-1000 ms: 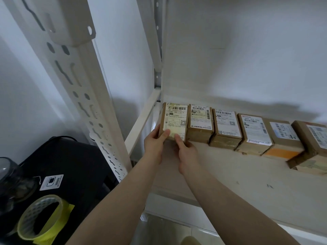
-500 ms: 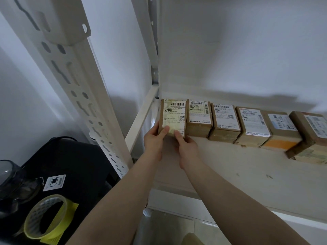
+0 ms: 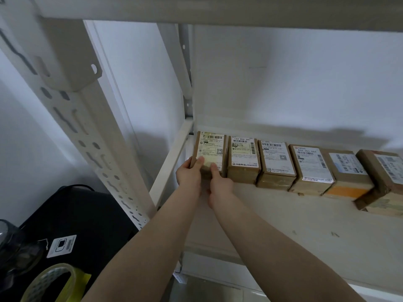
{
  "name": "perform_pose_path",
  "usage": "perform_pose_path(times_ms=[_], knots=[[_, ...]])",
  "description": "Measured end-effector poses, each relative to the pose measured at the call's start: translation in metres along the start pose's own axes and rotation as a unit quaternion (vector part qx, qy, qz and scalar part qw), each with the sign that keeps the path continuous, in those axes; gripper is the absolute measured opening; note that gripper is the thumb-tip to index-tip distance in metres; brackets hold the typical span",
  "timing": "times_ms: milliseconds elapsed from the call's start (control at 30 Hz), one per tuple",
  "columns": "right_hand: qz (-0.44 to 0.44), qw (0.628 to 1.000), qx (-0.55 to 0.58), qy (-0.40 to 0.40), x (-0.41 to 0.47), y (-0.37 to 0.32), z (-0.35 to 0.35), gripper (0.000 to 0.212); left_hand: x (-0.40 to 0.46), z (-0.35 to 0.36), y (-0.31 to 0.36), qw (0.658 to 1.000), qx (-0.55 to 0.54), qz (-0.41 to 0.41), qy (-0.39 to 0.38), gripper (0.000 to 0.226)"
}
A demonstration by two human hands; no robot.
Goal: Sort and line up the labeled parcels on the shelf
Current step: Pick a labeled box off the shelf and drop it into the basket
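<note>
Several brown cardboard parcels with white labels stand in a row along the back of the pale shelf board (image 3: 283, 232). The leftmost parcel (image 3: 210, 149) sits in the shelf's left corner, tight against the second parcel (image 3: 244, 158). My left hand (image 3: 189, 175) grips its lower left edge, thumb on the label. My right hand (image 3: 220, 186) presses its lower right front with the fingers. Further right stand a third parcel (image 3: 275, 162), a fourth (image 3: 309, 166), one with an orange band (image 3: 346, 173) and a skewed last one (image 3: 383, 177).
A white perforated shelf upright (image 3: 87, 131) rises at left, with a side rail (image 3: 172, 162) beside the leftmost parcel. Below left lie a black case (image 3: 87, 214) with a white tag and a roll of yellowish tape (image 3: 50, 282). An upper shelf edge (image 3: 218, 9) spans the top.
Both hands have stayed on the leftmost parcel, which now sits slightly further back and closer to the second parcel. The view has tilted upward, showing the upper shelf.
</note>
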State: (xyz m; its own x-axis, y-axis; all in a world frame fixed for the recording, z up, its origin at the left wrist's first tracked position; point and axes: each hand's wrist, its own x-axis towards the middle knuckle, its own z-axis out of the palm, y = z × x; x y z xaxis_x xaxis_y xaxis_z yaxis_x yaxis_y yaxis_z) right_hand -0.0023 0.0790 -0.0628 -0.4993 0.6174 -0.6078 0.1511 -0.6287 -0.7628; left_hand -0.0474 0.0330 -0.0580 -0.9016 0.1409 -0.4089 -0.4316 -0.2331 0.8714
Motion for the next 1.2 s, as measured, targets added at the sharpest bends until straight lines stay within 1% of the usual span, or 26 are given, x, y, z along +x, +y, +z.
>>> perform_pose_path(times_ms=[67, 167, 300, 400, 567, 667, 767, 800, 833, 900, 933, 1000, 1067, 1133, 1200], knots=[[0.001, 1.000, -0.012, 0.005, 0.002, -0.002, 0.002, 0.051, 0.003, 0.003, -0.001, 1.000, 0.002, -0.016, 0.010, 0.022], [0.006, 1.000, -0.026, 0.014, 0.011, -0.004, 0.007, 0.055, 0.008, 0.008, -0.001, 1.000, 0.012, -0.019, 0.016, 0.007], [0.019, 1.000, -0.020, 0.011, 0.016, -0.006, 0.010, 0.047, 0.013, 0.014, -0.002, 0.999, 0.039, -0.009, 0.025, 0.015], [0.030, 0.999, -0.024, 0.005, 0.016, -0.008, 0.010, 0.054, 0.017, 0.017, -0.004, 0.998, 0.056, -0.007, 0.040, 0.015], [0.038, 0.999, -0.032, 0.004, 0.017, -0.009, 0.010, 0.069, 0.018, 0.018, -0.002, 0.997, 0.062, -0.010, 0.039, 0.017], [0.036, 0.999, -0.029, 0.002, 0.015, -0.009, 0.008, 0.071, 0.015, 0.016, -0.001, 0.997, 0.066, -0.010, 0.038, 0.017], [0.033, 0.999, -0.036, 0.004, 0.011, -0.011, 0.001, 0.074, 0.012, 0.013, -0.005, 0.996, 0.076, 0.000, 0.042, 0.023], [0.034, 0.999, -0.036, 0.005, 0.010, -0.012, -0.004, 0.073, 0.010, 0.013, -0.006, 0.996, 0.081, 0.000, 0.040, 0.027], [0.039, 0.999, -0.036, 0.006, 0.009, -0.013, -0.010, 0.070, 0.007, 0.012, -0.006, 0.996, 0.079, -0.006, 0.040, 0.038], [0.048, 0.998, -0.034, 0.010, 0.005, -0.018, -0.024, 0.061, 0.000, 0.012, -0.010, 0.994, 0.084, -0.039, 0.059, 0.082], [0.050, 0.998, -0.032, 0.019, 0.006, -0.020, -0.031, 0.058, -0.004, 0.013, -0.013, 0.991, 0.095, -0.060, 0.073, 0.097], [0.052, 0.998, -0.022, 0.035, 0.007, -0.029, -0.043, 0.055, -0.015, 0.021, -0.018, 0.986, 0.103, -0.095, 0.092, 0.103], [0.052, 0.997, -0.008, 0.051, 0.009, -0.038, -0.051, 0.055, -0.029, 0.033, -0.021, 0.984, 0.079, -0.127, 0.094, 0.104], [0.063, 0.997, 0.022, 0.048, 0.013, -0.044, -0.055, 0.054, -0.037, 0.048, -0.023, 0.983, 0.054, -0.165, 0.063, 0.108], [0.070, 0.995, 0.060, 0.044, 0.018, -0.045, -0.056, 0.056, -0.034, 0.060, -0.029, 0.979, 0.033, -0.199, 0.030, 0.120]])
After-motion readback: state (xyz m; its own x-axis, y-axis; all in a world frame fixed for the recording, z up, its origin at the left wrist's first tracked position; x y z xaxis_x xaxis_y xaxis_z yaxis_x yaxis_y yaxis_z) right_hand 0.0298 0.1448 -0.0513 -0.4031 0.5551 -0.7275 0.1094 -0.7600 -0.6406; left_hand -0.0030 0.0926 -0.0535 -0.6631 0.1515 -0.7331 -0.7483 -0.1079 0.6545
